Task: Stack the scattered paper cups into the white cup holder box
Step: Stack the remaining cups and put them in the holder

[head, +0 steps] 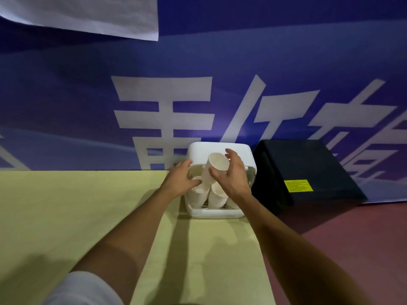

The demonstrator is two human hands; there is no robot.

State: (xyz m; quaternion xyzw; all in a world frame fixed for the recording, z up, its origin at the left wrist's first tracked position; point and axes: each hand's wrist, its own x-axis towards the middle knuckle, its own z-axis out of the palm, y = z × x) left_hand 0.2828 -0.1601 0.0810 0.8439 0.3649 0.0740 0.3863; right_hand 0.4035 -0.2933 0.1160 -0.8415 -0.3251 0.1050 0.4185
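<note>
Paper cup (pixel 218 164) tilted over the box (pixel 220 148), my right hand (pixel 232 176) gripping it, left hand (pixel 180 179) loose on the stacked cups (pixel 198 195)

There is one white plastic cup holder box (pixel 220 148), one tilted white paper cup (pixel 218 165), and at least two cup stacks (pixel 197 197) at that cup's 6 o'clock. One black box (pixel 308 168) sits at the holder's 3 o'clock.

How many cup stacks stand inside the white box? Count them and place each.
2 plainly in the white box: left stack beside the left hand; middle stack below the held cup in the right hand. A third may hide behind the right wrist.
</note>
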